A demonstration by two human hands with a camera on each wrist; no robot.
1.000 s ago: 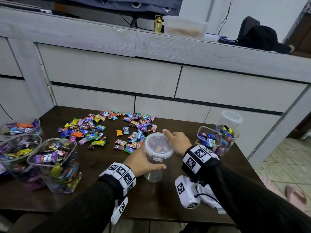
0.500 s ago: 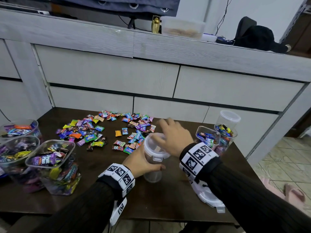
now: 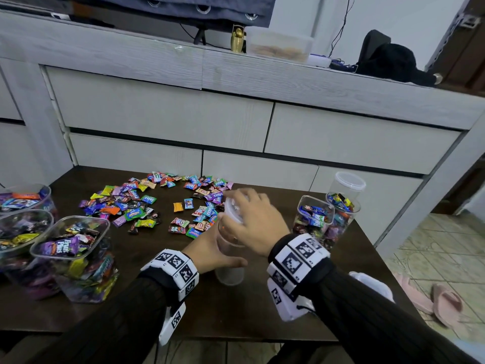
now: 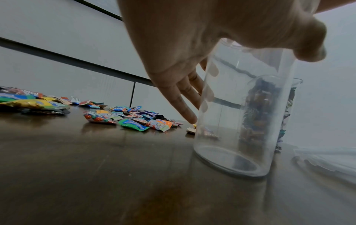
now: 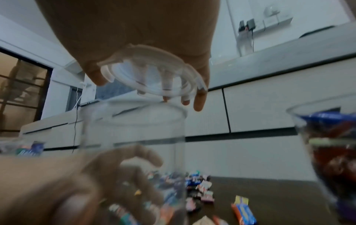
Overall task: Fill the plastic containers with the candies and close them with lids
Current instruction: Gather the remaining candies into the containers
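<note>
A clear round container (image 3: 229,271) stands empty on the dark table (image 3: 249,316). My left hand (image 3: 210,248) grips its side, fingers curled round the wall (image 4: 240,114). My right hand (image 3: 254,222) holds a clear round lid (image 3: 232,206) from above. In the right wrist view the lid (image 5: 152,73) hangs tilted just above the container's open rim (image 5: 134,115), apart from it. Loose wrapped candies (image 3: 162,203) lie scattered on the table beyond both hands.
Three open tubs full of candies (image 3: 73,258) crowd the left edge. Two filled open containers (image 3: 315,219) and a lidded empty one (image 3: 347,182) stand at the right. Spare lids (image 3: 372,285) lie by my right forearm. A grey cabinet (image 3: 183,114) backs the table.
The lid sat on the container with my right hand beside it; the hand moved over the lid, took it, and now holds it lifted off the rim. The left hand kept its grip.
</note>
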